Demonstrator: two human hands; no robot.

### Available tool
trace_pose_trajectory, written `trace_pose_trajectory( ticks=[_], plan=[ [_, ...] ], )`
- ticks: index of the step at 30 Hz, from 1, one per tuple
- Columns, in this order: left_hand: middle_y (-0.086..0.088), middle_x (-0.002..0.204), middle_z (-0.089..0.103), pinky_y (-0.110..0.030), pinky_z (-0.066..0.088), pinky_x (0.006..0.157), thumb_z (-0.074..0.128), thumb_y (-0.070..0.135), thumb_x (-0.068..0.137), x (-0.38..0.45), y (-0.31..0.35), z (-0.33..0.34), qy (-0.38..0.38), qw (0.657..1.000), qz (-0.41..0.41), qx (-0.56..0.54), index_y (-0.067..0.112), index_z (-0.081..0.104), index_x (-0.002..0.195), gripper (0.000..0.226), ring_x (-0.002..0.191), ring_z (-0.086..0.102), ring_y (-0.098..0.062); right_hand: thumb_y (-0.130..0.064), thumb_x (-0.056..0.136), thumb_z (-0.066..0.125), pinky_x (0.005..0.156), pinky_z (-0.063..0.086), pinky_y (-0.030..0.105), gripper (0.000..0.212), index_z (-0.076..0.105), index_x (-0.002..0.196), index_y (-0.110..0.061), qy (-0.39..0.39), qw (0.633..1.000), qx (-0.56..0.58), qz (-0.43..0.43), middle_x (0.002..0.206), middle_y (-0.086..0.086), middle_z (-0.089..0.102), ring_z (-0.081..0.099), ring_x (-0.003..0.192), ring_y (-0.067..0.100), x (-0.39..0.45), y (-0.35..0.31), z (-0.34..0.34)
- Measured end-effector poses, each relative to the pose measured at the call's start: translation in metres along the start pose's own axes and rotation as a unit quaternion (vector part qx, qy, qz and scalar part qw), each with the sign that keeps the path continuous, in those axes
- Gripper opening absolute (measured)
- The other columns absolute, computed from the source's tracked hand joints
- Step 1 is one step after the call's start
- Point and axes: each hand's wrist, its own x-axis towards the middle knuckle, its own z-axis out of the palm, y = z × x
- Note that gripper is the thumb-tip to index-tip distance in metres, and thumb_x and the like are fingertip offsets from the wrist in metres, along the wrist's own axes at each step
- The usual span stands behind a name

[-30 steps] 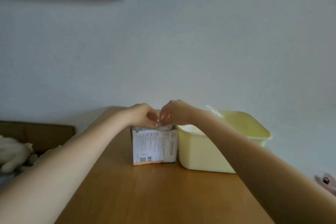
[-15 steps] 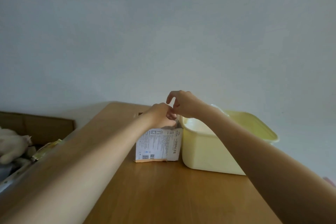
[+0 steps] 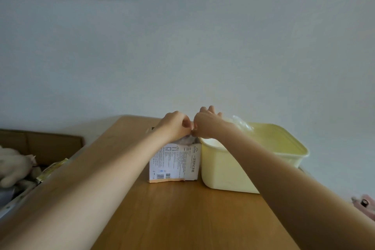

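Head view: half a second ago the right hand (image 3: 207,126) was hovering a little above the left hand (image 3: 175,126) with 1 finger lifted. Now the 2 hands are meeting knuckle to knuckle again, directly over the open top of the glove box (image 3: 174,163). That suggests the person is re-gripping rather than pulling free, so the work of teasing out a piece is probably only starting.

The left fingers (image 3: 187,125) are curling tight and pinching at the point where both hands touch. The right thumb and forefinger are pinching at the same spot, while the other right fingers (image 3: 207,109) are arching upward. Between them a wisp of clear film (image 3: 187,140) is rising out of the box, crumpled, its upper end caught in the 2 pinches and its lower part sitting inside the opening just beneath the fingers.

The box is standing upright on the wooden surface (image 3: 182,219), touching the yellow tub (image 3: 284,144) on its right. More clear plastic (image 3: 241,125) is lying at the tub's far rim, behind the right wrist.
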Motion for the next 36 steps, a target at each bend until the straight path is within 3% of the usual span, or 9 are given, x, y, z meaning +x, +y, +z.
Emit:
trace_pose_trajectory(
  ticks=[3, 7, 10, 15, 20, 23, 26, 30, 36],
  plan=[
    [0.004, 0.096, 0.06, -0.017, 0.04, 0.068, 0.058, 0.017, 0.085, 0.0, 0.003, 0.002, 0.004, 0.999, -0.005, -0.032, 0.021, 0.06, 0.09, 0.006, 0.082, 0.056, -0.01, -0.011, 0.088, 0.051, 0.082, 0.031, 0.032, 0.014, 0.05, 0.074, -0.01, 0.051, 0.998, 0.034, 0.001, 0.108, 0.009, 0.04, 0.035, 0.115, 0.028, 0.001, -0.004, 0.0],
    [0.002, 0.098, 0.063, -0.016, 0.042, 0.056, 0.063, 0.016, 0.085, 0.002, -0.001, 0.004, 0.008, 0.995, -0.018, -0.1, 0.015, 0.057, 0.103, 0.019, 0.071, 0.056, -0.01, -0.016, 0.081, 0.07, 0.079, 0.043, 0.03, 0.022, 0.069, 0.097, -0.002, 0.055, 0.972, 0.225, 0.03, 0.099, 0.009, 0.06, 0.053, 0.096, 0.021, 0.002, 0.004, -0.011],
    [0.005, 0.078, 0.063, -0.014, 0.041, 0.054, 0.061, 0.014, 0.086, 0.002, -0.007, 0.008, -0.003, 0.997, 0.004, -0.076, 0.017, 0.058, 0.096, 0.01, 0.061, 0.055, -0.006, -0.013, 0.076, 0.075, 0.072, 0.044, 0.028, 0.012, 0.067, 0.08, -0.004, 0.027, 0.93, 0.364, 0.034, 0.085, 0.008, 0.061, 0.054, 0.081, 0.019, -0.005, 0.008, -0.02],
    [0.007, 0.064, 0.059, -0.015, 0.044, 0.06, 0.061, 0.016, 0.087, -0.001, -0.016, -0.001, -0.038, 0.999, 0.001, -0.024, 0.02, 0.06, 0.077, 0.011, 0.057, 0.053, -0.004, 0.0, 0.082, 0.066, 0.067, 0.052, 0.024, 0.016, 0.06, 0.068, -0.004, 0.025, 0.903, 0.427, 0.043, 0.068, 0.009, 0.063, 0.061, 0.069, 0.02, -0.007, 0.015, -0.021],
    [0.01, 0.07, 0.054, -0.009, 0.032, 0.04, 0.062, 0.023, 0.089, -0.007, -0.024, -0.011, -0.1, 0.995, -0.02, 0.013, 0.019, 0.061, 0.09, 0.004, 0.059, 0.046, -0.003, 0.005, 0.085, 0.059, 0.053, 0.049, 0.019, 0.016, 0.055, 0.073, -0.005, 0.044, 0.882, 0.467, 0.043, 0.071, 0.011, 0.063, 0.06, 0.059, 0.014, -0.01, 0.022, -0.017],
    [0.006, 0.081, 0.058, -0.017, 0.043, 0.059, 0.063, 0.022, 0.087, -0.004, -0.027, -0.008, -0.105, 0.994, -0.019, 0.006, 0.019, 0.06, 0.09, 0.005, 0.076, 0.056, -0.01, -0.012, 0.084, 0.067, 0.063, 0.05, 0.024, 0.022, 0.053, 0.1, -0.007, -0.003, 0.89, 0.455, 0.003, 0.083, 0.01, 0.064, 0.062, 0.071, 0.017, -0.011, 0.016, -0.017],
    [0.001, 0.072, 0.061, -0.024, 0.046, 0.069, 0.062, 0.013, 0.085, 0.0, -0.026, -0.006, -0.097, 0.994, -0.01, -0.054, 0.021, 0.062, 0.083, 0.009, 0.07, 0.058, -0.013, -0.02, 0.08, 0.071, 0.067, 0.049, 0.025, 0.026, 0.063, 0.099, -0.003, -0.029, 0.951, 0.305, -0.038, 0.079, 0.008, 0.066, 0.061, 0.071, 0.016, -0.011, 0.002, -0.017],
    [-0.003, 0.07, 0.058, -0.023, 0.038, 0.063, 0.06, 0.02, 0.087, 0.002, -0.026, -0.003, -0.099, 0.995, -0.006, 0.029, 0.014, 0.064, 0.081, 0.009, 0.065, 0.05, -0.013, -0.002, 0.08, 0.061, 0.055, 0.042, 0.016, 0.011, 0.068, 0.072, -0.005, 0.071, 0.961, 0.256, -0.075, 0.061, -0.003, 0.058, 0.052, 0.06, 0.012, -0.008, -0.014, -0.018],
    [0.003, 0.07, 0.057, -0.015, 0.035, 0.055, 0.061, 0.029, 0.089, 0.002, -0.03, -0.011, -0.126, 0.984, -0.017, 0.124, 0.01, 0.065, 0.088, 0.019, 0.058, 0.048, -0.007, 0.005, 0.081, 0.047, 0.07, 0.048, 0.03, 0.022, 0.066, 0.078, -0.006, 0.209, 0.937, 0.269, -0.071, 0.087, 0.009, 0.071, 0.059, 0.078, 0.02, -0.001, 0.0, -0.021]
  ],
)
